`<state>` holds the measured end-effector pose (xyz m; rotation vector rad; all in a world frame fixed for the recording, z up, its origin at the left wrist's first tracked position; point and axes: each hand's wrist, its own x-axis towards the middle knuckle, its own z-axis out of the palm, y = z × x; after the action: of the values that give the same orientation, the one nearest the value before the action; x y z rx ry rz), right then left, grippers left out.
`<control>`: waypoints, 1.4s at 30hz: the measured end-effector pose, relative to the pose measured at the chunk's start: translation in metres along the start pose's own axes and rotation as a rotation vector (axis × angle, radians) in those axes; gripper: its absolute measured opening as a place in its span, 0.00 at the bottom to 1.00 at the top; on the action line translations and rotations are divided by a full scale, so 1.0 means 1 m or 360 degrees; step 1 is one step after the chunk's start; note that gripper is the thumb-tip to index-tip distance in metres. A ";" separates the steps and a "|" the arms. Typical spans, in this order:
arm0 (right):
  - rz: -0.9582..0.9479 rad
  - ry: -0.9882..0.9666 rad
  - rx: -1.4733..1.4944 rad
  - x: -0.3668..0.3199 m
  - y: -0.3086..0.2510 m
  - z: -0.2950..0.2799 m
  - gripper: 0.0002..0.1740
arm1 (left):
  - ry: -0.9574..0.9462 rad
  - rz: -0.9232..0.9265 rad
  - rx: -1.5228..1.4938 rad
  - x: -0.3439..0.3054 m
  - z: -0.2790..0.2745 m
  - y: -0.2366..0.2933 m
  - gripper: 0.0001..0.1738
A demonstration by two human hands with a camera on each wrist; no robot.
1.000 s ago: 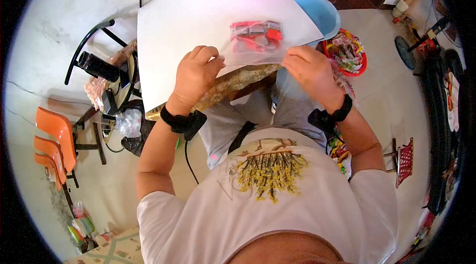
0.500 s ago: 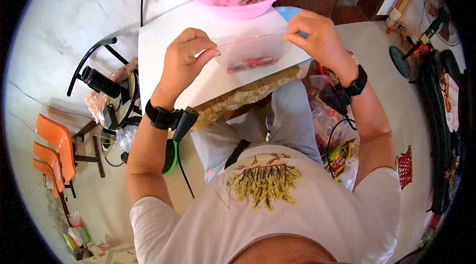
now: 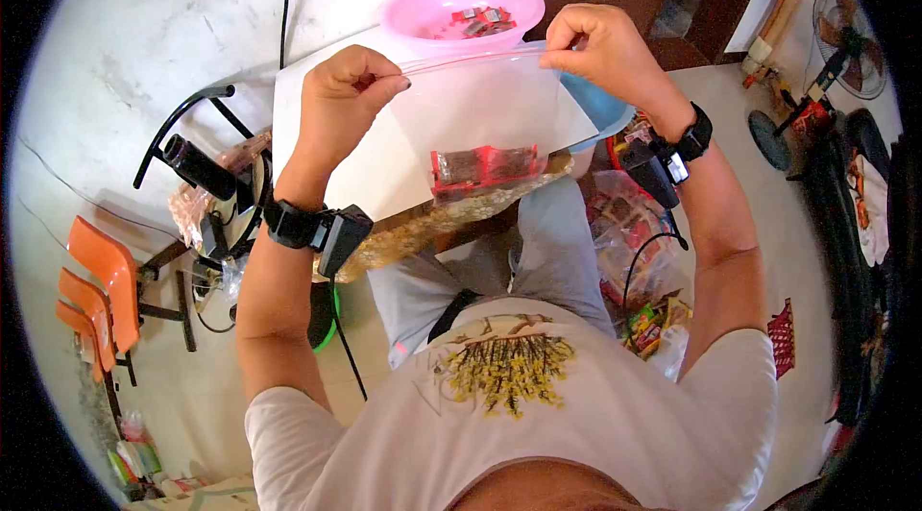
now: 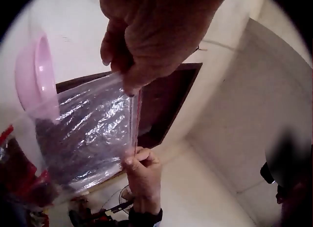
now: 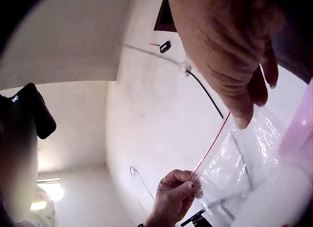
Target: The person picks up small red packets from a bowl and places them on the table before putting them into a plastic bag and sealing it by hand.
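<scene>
A clear zip bag (image 3: 471, 103) hangs upright above the front of the table, its red-lined top edge stretched straight. My left hand (image 3: 346, 106) pinches the top left corner between thumb and fingers. The opposite top corner is pinched by my right hand (image 3: 607, 55). Small red packets with dark contents (image 3: 485, 165) lie along the bottom of the bag. In the left wrist view the clear film (image 4: 90, 129) spans between both hands. The right wrist view shows the red line (image 5: 210, 151) running taut from one hand to the other.
Behind the bag, a pink basin (image 3: 408, 16) with several red packets stands on the white table (image 3: 355, 165). A blue basin (image 3: 605, 108) is beyond the table's right side. Filled plastic bags (image 3: 615, 242) are on the floor at right, an orange chair (image 3: 101, 271) at left.
Both hands have raised the bag off the table and spread its top edge. The packets have settled at its bottom. The view has tilted, showing more of the pink basin.
</scene>
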<state>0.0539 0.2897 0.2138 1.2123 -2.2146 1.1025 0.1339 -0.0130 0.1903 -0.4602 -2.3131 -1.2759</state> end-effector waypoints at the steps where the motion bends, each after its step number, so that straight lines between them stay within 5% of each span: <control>1: 0.0025 -0.0017 0.0045 -0.002 -0.001 -0.001 0.12 | 0.0000 0.0005 -0.0043 -0.001 -0.001 0.000 0.05; 9: 0.0291 -0.0196 0.0420 -0.012 -0.026 0.000 0.07 | -0.0025 0.0108 0.0099 -0.022 -0.006 0.029 0.05; 12: 0.0095 -0.0314 0.0302 -0.019 -0.025 0.002 0.06 | -0.0176 0.0153 0.0192 -0.026 -0.013 0.030 0.05; 15: 0.0204 -0.0278 0.0527 -0.026 -0.019 0.012 0.06 | -0.0228 0.0144 -0.0242 -0.030 -0.012 0.019 0.05; 18: 0.0397 -0.0115 0.1437 -0.035 -0.028 0.035 0.05 | -0.0253 -0.0158 -0.0800 -0.038 -0.011 0.017 0.04; 22: 0.0669 -0.0295 0.2139 -0.042 -0.043 0.048 0.04 | -0.0275 -0.0392 -0.0990 -0.045 -0.010 0.003 0.05; 25: 0.0884 -0.0295 0.2171 -0.045 -0.058 0.054 0.04 | -0.0176 -0.0292 -0.0572 -0.048 -0.003 -0.003 0.10; 26: 0.0933 -0.0269 0.2190 -0.046 -0.062 0.058 0.05 | -0.0081 -0.0059 -0.0036 -0.047 -0.001 -0.012 0.15; 29: 0.1006 -0.0209 0.2225 -0.050 -0.069 0.064 0.05 | 0.0216 0.0403 0.0466 -0.048 0.008 0.025 0.17; 33: 0.0942 -0.0258 0.2171 -0.056 -0.068 0.067 0.06 | -0.0026 0.0736 0.0734 -0.047 0.028 0.055 0.19; 42: 0.0781 -0.0211 0.2102 -0.066 -0.066 0.068 0.05 | -0.0366 0.0076 0.0082 -0.045 0.014 0.045 0.05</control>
<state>0.1476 0.2504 0.1590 1.0983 -1.7750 2.9972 0.1904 0.0188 0.1911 -0.6719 -2.4997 -1.1920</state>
